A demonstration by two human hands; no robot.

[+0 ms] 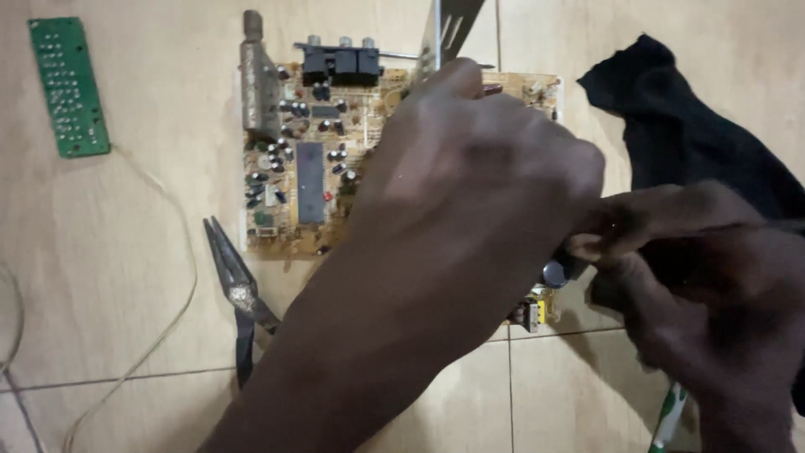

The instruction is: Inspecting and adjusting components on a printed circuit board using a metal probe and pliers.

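On the tiled floor, my left hand (478, 168) presses flat over the tan populated circuit board (319, 151); my right hand (696, 277) pinches a small dark cylindrical component (555, 273). I judge a slip could crack solder joints.

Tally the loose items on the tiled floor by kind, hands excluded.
Circuit boards: 2, large tan populated board and small green board
Long-nose pliers: 1
Black cloth: 1
Thin pale wire: 1
Total: 5
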